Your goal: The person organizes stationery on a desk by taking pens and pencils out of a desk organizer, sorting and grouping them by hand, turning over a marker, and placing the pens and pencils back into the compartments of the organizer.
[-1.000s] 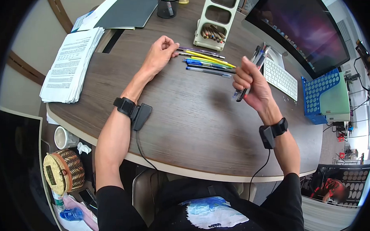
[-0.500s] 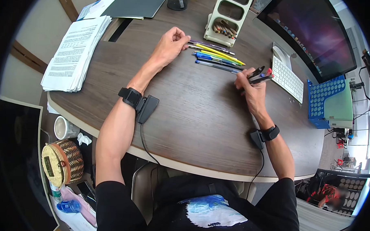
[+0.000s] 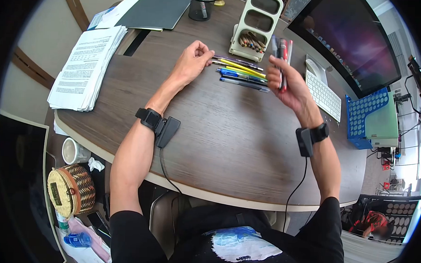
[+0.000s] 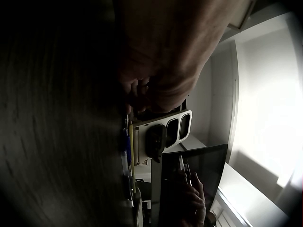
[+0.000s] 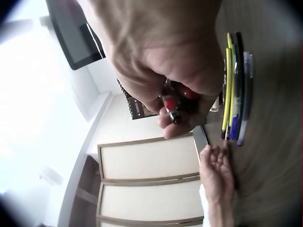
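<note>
My left hand [image 3: 192,63] rests on the desk with loosely curled fingers, at the left ends of several pens and pencils lying side by side. Among these are a yellow one [image 3: 245,69], a blue pen [image 3: 228,73] and a clear-barrelled pen [image 3: 244,82]. Raised beside their right ends, my right hand [image 3: 291,85] grips a bundle of pens [image 3: 283,50], some black and red. In the right wrist view, red pen ends [image 5: 170,103] show between the fingers of my right hand [image 5: 165,61]. A cream holder [image 3: 256,22] with pencils [image 3: 251,41] stands behind the row.
To the right are a keyboard [image 3: 323,96], a mouse [image 3: 314,67], a monitor [image 3: 345,43] and a blue file rack [image 3: 368,121]. Stacked paper [image 3: 85,69] lies at the left, a dark folder [image 3: 154,11] and a mesh cup [image 3: 200,9] at the back.
My right hand dipped to the pens' right ends, then rose again with the bundle turned more upright. My left hand keeps its place at the left ends.
</note>
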Demonstrator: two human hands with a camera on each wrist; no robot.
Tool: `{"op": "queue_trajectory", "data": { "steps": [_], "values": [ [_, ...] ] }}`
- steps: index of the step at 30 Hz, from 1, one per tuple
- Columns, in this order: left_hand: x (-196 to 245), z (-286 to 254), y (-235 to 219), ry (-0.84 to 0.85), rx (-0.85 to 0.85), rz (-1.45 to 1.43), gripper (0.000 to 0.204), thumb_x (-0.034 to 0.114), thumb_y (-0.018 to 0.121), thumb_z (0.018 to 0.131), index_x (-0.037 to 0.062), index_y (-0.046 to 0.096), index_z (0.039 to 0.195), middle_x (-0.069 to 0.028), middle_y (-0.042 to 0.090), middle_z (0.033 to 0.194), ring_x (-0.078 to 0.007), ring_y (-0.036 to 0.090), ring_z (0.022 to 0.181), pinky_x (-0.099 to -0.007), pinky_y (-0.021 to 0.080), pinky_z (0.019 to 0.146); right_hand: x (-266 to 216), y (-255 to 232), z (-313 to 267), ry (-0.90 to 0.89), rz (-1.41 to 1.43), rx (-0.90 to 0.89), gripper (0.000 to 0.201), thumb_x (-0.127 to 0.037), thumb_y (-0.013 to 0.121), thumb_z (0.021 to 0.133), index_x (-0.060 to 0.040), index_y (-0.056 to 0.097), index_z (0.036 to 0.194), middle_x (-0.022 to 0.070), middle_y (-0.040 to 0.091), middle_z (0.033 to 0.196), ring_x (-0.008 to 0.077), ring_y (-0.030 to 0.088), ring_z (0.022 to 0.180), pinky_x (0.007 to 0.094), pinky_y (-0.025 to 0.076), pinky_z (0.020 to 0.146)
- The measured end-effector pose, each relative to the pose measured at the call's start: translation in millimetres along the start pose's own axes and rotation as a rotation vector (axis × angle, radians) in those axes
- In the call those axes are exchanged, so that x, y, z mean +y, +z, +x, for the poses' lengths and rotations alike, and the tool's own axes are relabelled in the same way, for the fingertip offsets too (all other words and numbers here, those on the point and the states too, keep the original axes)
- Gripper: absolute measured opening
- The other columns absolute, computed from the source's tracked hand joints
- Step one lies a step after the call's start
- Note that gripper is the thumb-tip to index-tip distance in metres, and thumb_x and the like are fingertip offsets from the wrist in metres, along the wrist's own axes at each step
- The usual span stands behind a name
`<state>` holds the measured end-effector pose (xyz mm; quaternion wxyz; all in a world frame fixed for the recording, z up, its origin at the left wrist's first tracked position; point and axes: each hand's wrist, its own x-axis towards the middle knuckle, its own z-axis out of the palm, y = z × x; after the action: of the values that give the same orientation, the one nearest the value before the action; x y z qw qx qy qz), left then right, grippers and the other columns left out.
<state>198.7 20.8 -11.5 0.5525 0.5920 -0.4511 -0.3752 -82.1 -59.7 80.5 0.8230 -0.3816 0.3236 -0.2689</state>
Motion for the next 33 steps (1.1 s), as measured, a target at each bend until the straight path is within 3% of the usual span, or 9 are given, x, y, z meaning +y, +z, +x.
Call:
{"op": "queue_trajectory", "data": {
  "steps": [9,11,12,15,16,23,24,28,33],
  "values": [
    [-6.0,2.9,0.1,0.027,-0.017,-0.028,0.019,0.024,0.069,0.108,0.0078,0.061,0.104,0.0017,0.067,0.089,-0.0081,0.067,0.087,-0.0253,0.052,0.079,-41.1,17.7,69.7,0.119,0.174,-0.291,0.017,-0.006,0.06,0.11,0.0053,0.054,0.121,0.0058,0.062,0.09,0.0102,0.064,0.073,0.0233,0.064,0.063],
    [-7.1,4.6,0.2,0.036,-0.016,-0.016,0.019,0.024,0.069,0.108,0.0074,0.061,0.104,0.0009,0.067,0.089,-0.0083,0.067,0.087,-0.0254,0.052,0.079,-40.9,21.7,80.2,0.104,0.22,-0.188,0.018,-0.007,0.06,0.11,0.0063,0.053,0.121,0.011,0.065,0.101,0.0143,0.069,0.08,0.0291,0.071,0.075],
    [-8.8,4.9,-0.2,0.039,-0.017,-0.002,0.02,0.024,0.069,0.108,0.0071,0.061,0.104,0.0002,0.068,0.089,-0.0084,0.067,0.087,-0.0255,0.052,0.079,-41.5,16.8,90.8,0.135,0.273,-0.271,0.022,-0.008,0.06,0.11,0.0086,0.052,0.121,0.018,0.066,0.112,0.0229,0.076,0.093,0.0357,0.074,0.087],
    [-14.3,7.8,-0.6,0.059,-0.017,0.018,0.021,0.025,0.069,0.108,0.0065,0.061,0.103,-0.0009,0.068,0.089,-0.0087,0.067,0.087,-0.0262,0.052,0.078,-49.7,13.6,101.8,0.205,0.376,-0.2,0.03,-0.01,0.06,0.11,0.0117,0.047,0.126,0.0221,0.065,0.114,0.031,0.078,0.102,0.037,0.074,0.089],
    [-15.7,8.1,-0.9,0.055,-0.015,0.017,0.021,0.025,0.069,0.108,0.0065,0.061,0.103,-0.0009,0.068,0.089,-0.0087,0.067,0.087,-0.0262,0.052,0.078,-55.6,-0.2,118.2,0.324,0.504,-0.297,0.039,-0.014,0.058,0.112,0.0145,0.042,0.133,0.0289,0.062,0.123,0.0416,0.074,0.115,0.038,0.073,0.09],
    [-16.0,8.7,-0.8,0.082,0.003,0.027,0.02,0.022,0.069,0.107,0.0046,0.061,0.103,-0.0025,0.069,0.088,-0.0094,0.066,0.083,-0.0263,0.051,0.075,-63.0,6.0,108.0,0.292,0.56,-0.346,0.064,-0.031,0.043,0.118,0.0115,0.021,0.161,0.0374,0.046,0.155,0.0431,0.064,0.136,0.0373,0.072,0.093],
    [-17.4,9.1,0.0,0.098,-0.009,0.026,0.02,0.022,0.069,0.107,0.0042,0.061,0.104,-0.0028,0.069,0.088,-0.0096,0.065,0.082,-0.0263,0.051,0.074,-64.5,7.2,104.9,0.286,0.524,-0.368,0.069,-0.036,0.034,0.119,0.0099,0.01,0.166,0.0384,0.041,0.16,0.0423,0.064,0.136,0.0348,0.071,0.091],
    [-17.8,10.2,-0.4,0.098,-0.003,0.056,0.02,0.022,0.069,0.108,0.004,0.061,0.104,-0.0031,0.069,0.087,-0.0097,0.065,0.082,-0.0267,0.051,0.073,-66.5,9.1,94.1,0.261,0.336,-0.309,0.068,-0.035,0.03,0.12,0.0121,0.008,0.164,0.0391,0.041,0.159,0.0426,0.067,0.131,0.0331,0.073,0.086],
    [-17.5,9.3,0.0,0.1,-0.002,0.067,0.021,0.023,0.069,0.108,0.0041,0.061,0.103,-0.0036,0.069,0.087,-0.0098,0.065,0.081,-0.0268,0.051,0.074,-78.4,-7.8,107.3,0.309,0.167,-0.254,0.063,-0.031,0.027,0.12,0.0136,0.012,0.162,0.0394,0.059,0.14,0.0334,0.08,0.103,0.0224,0.072,0.069]
  ]
}}
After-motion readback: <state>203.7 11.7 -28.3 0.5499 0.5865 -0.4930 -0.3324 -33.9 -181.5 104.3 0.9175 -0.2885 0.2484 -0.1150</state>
